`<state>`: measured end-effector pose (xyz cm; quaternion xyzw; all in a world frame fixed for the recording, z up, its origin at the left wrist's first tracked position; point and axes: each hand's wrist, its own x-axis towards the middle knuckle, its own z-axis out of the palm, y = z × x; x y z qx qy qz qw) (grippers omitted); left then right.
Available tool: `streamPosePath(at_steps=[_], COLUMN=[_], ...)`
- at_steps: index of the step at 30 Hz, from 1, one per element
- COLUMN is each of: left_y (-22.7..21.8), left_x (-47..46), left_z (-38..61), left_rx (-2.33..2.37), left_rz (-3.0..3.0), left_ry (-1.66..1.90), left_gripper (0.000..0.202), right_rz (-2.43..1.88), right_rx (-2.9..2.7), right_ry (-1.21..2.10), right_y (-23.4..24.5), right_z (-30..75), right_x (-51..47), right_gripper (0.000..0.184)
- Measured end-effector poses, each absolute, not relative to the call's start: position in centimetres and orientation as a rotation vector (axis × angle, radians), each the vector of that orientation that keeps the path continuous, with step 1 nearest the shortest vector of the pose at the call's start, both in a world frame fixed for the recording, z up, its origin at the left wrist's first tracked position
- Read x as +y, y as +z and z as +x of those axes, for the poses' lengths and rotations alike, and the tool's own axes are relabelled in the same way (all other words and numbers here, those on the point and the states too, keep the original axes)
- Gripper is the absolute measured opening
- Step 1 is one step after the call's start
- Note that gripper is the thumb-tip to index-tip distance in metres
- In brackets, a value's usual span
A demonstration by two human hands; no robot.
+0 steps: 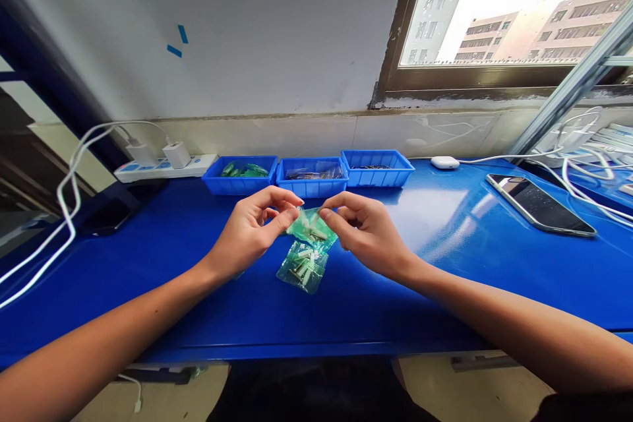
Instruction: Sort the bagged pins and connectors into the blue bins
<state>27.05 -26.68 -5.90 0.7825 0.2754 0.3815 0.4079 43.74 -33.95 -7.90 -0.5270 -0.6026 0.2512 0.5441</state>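
Just on the near side of the middle blue tray [312, 190], the upper green bag [312, 229] is held up between two hands. Left hand [253, 224]: thumb and index finger brought close together at the bag's upper left corner. Right hand [364, 232]: thumb and index finger likewise narrowed, on the upper right edge. Small pale and metallic-looking pieces lie inside the bag.

Further to the near side of the middle tray, the lower green bag [302, 269] lies flat on the blue bench [277, 326], its top edge near or under the held one; cannot tell if they touch. It contains whitish and metallic rod-like pieces.

Progress, as judged: one bag set down with contents, a second with contents in hand and not yet laid down. Whether either is sealed cannot be made out. Total required not shown.

Containers: the middle tray holds clear packets [316, 171] with dark or brownish contents. Left of it, the left tray [238, 186] holds green packets [246, 170]; their contents are too small to read. Right of it, the right tray [380, 178] holds small dark pieces [370, 167], apparently loose. Stock therefore remains in all three.
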Motion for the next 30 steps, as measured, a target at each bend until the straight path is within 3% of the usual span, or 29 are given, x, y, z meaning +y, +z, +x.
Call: streamPosePath(at_steps=[30], left_y=[-5.49], left_x=[-26.80], left_z=[27.04], left_rx=[0.633], left_rz=[1.976], left_ry=[0.934], left_gripper=[0.007], right_rz=[-1.245], right_rx=[-1.446], right_ry=[0.393], right_y=[-8.59], right_z=[44.16], right_x=[-33.43], right_gripper=[0.004])
